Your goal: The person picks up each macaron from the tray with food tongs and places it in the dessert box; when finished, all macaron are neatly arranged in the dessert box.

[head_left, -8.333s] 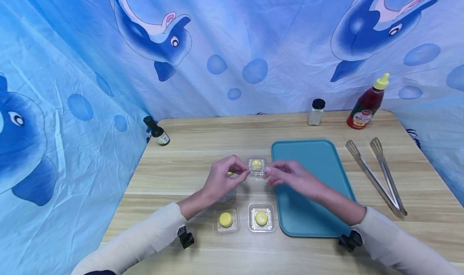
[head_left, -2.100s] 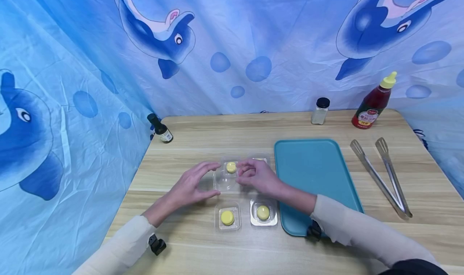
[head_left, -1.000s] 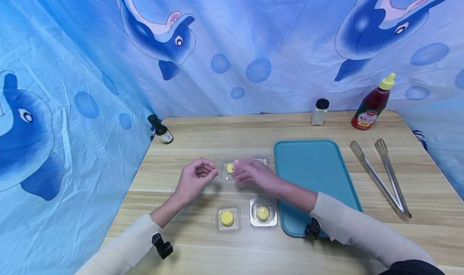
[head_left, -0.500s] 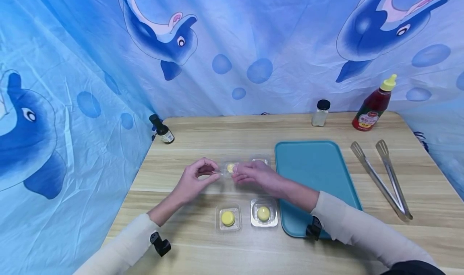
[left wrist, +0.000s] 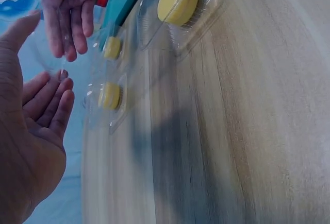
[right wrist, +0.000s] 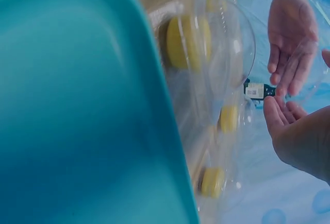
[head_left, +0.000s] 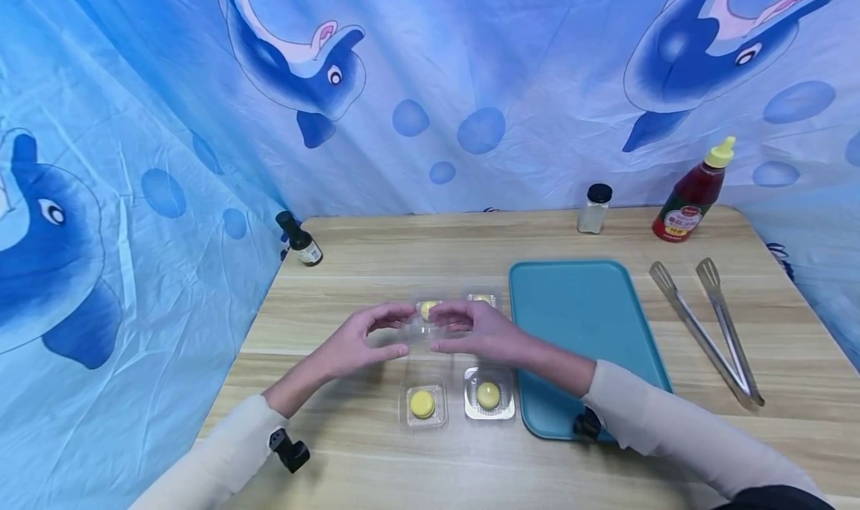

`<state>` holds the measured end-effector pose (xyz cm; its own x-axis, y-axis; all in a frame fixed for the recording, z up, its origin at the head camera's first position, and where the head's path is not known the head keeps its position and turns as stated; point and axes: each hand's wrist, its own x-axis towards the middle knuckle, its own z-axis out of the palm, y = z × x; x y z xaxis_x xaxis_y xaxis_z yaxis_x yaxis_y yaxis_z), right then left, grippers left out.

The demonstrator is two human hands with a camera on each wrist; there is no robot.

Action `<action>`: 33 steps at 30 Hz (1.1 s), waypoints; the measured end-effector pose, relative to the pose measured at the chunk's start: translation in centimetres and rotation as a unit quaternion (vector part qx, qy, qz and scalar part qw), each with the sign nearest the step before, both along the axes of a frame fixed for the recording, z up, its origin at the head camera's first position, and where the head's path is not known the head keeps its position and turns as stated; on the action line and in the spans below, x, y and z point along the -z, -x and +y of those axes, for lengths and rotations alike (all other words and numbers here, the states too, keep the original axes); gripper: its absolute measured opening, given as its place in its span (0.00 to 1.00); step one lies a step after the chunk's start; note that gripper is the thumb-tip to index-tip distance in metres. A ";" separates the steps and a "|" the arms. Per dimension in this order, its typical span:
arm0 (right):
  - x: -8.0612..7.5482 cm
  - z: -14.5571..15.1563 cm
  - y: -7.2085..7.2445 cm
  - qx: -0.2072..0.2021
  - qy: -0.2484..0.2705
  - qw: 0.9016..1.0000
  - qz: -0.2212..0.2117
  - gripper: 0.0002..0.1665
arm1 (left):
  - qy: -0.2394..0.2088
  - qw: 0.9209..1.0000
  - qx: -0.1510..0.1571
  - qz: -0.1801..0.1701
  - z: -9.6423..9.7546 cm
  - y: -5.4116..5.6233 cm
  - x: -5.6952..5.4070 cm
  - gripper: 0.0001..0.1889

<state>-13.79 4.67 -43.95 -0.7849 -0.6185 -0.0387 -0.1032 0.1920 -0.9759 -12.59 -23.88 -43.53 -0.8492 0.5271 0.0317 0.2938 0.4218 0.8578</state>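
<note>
My left hand [head_left: 352,344] and my right hand [head_left: 480,334] face each other above the back-left clear plastic container. Between their curved fingers they hold a clear lid [head_left: 425,334], its outline faint. In the left wrist view the left hand's thumb and fingers are spread around the see-through plastic. Below the lid a yellow macaron [head_left: 428,311] sits in the container, partly covered by the right fingers. The back-right container [head_left: 485,293] is half hidden by the right hand. Two more clear containers, front-left [head_left: 406,420] and front-right [head_left: 475,414], each bear a yellow macaron.
A teal tray [head_left: 571,293] lies right of the containers, under the right forearm. Farther right are metal tongs [head_left: 724,338]. A red sauce bottle [head_left: 688,207] and a black-capped jar [head_left: 594,210] stand at the back right, a dark bottle [head_left: 302,243] at the back left.
Both hands were at the back-right container eight seconds ago and are now at the back-left one. Half a second ago the left fingers pinched its left edge; now both hands spread around the lid.
</note>
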 end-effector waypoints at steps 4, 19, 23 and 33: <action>0.3 0.1 -0.2 -0.009 -0.027 0.998 0.056 0.42 | 0.039 0.999 0.004 0.019 0.0 -0.3 -0.1 0.35; 1.1 -0.1 -2.2 -0.038 -0.137 0.956 0.257 0.45 | 0.074 0.979 0.088 0.171 -0.4 -1.5 1.5 0.42; 1.3 -0.3 -3.0 -0.046 -0.156 0.951 0.265 0.46 | 0.071 0.974 0.110 0.186 -0.4 -2.0 2.2 0.44; 1.9 -0.6 -4.7 -0.065 -0.181 0.940 0.281 0.45 | 0.086 0.962 0.139 0.218 -0.3 -3.4 3.5 0.47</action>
